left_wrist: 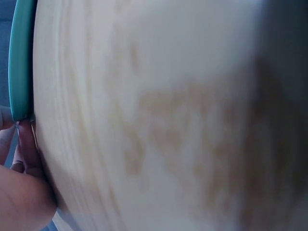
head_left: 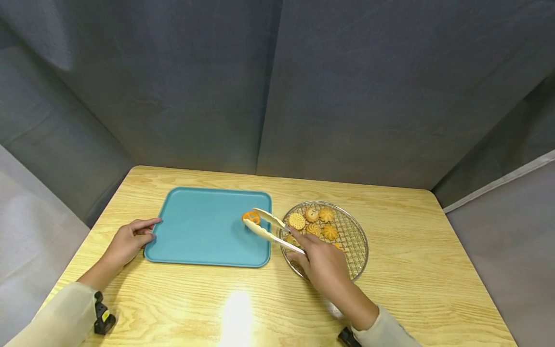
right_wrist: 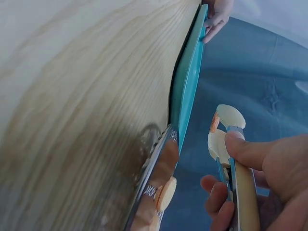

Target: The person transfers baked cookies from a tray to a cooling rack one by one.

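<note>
My right hand grips a pair of tongs with cream-coloured tips and metal arms. Between the tips is an orange pretzel-shaped cookie, over the right part of a blue-green tray. In the right wrist view the thumb presses the handle of the tongs and the fingers curl round the other side; the cookie shows edge-on, above the tray. My left hand holds the tray's left edge, with its fingers at the rim in the left wrist view.
Right of the tray stands a round wire rack with a metal rim, bearing several light-brown cookies of different shapes; the right hand and forearm cover its near part. Everything stands on a wooden table, with grey curtains behind it.
</note>
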Demonstrator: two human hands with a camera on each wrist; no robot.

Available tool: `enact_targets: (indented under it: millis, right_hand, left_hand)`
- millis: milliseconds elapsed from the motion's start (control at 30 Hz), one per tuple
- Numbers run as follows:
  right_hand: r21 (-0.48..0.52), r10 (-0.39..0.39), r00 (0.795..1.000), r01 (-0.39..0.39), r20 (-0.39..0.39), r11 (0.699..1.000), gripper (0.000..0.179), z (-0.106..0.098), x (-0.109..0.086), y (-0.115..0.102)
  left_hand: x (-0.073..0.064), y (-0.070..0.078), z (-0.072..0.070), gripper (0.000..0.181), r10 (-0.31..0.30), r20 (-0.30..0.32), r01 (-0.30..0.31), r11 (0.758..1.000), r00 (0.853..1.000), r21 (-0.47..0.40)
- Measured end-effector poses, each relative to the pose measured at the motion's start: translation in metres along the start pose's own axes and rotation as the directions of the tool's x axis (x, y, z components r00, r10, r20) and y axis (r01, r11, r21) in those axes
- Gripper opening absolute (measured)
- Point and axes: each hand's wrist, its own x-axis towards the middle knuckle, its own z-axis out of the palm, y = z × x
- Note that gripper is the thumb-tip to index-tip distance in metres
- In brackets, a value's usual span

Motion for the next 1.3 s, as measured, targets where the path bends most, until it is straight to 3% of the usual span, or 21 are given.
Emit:
enact_targets:
  millis: [900,1300]
  right_hand:
    - [-0.003,0.146,0.989,-0.146,0.004,0.989,0.066,-0.024,-0.041,0.066]
    - [-0.01,0.232,0.973,-0.232,0.011,0.973,0.065,-0.04,-0.058,0.088]
  left_hand:
    - [-0.001,0.001,0.0,0.046,0.005,-0.007,-0.005,1.0,1.0,0.008]
    - [-0.003,0.002,-0.001,0.047,0.005,0.001,-0.005,1.0,1.0,-0.03]
